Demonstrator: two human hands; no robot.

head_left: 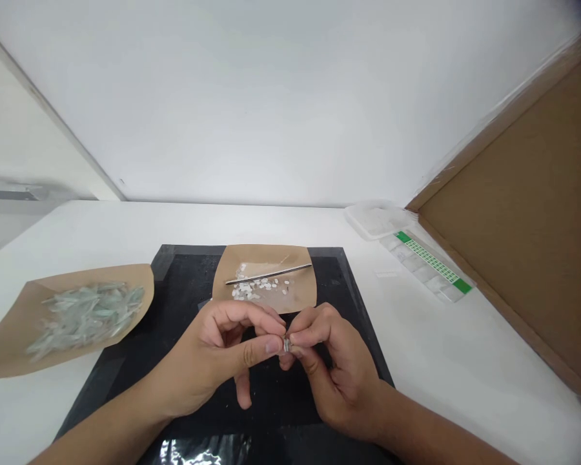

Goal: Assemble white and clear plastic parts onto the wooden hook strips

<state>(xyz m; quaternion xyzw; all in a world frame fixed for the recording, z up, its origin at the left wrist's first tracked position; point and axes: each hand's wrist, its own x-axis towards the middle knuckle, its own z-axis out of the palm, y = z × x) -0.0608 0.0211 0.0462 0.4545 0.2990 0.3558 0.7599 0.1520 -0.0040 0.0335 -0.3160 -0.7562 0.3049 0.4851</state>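
Now, line by line:
Left hand: the left hand [213, 361] is over the middle of the black mat [184, 290], thumb and forefinger pinched narrowly on a small silvery piece [286, 345]; the other fingers curl loosely, one pointing down toward the mat.
Right hand: the right hand [336, 371] meets it from the other side, its fingertips closed on the same small piece, so that the two hands touch at the pinch.
Small piece: it sits between the fingertips of both hands, held above the mat, just in front of the middle paper tray; it is too small to tell what it is.
Middle paper tray: a brown paper tray [300, 297] lies on the far part of the mat, holding a scatter of small white bits [259, 287] and a thin metal rod [268, 273] laid across at a slant.
Left paper tray: a second brown paper tray [10, 349] lies partly on the white table [465, 361] to the left of the mat, filled with pale green slivers [84, 313].
Far right: a clear plastic container [375, 219] stands near the wall, and just beside it a clear strip with a green-patterned band [430, 261] lies on the table.
Right edge: a brown board [527, 219] leans along the table's side.
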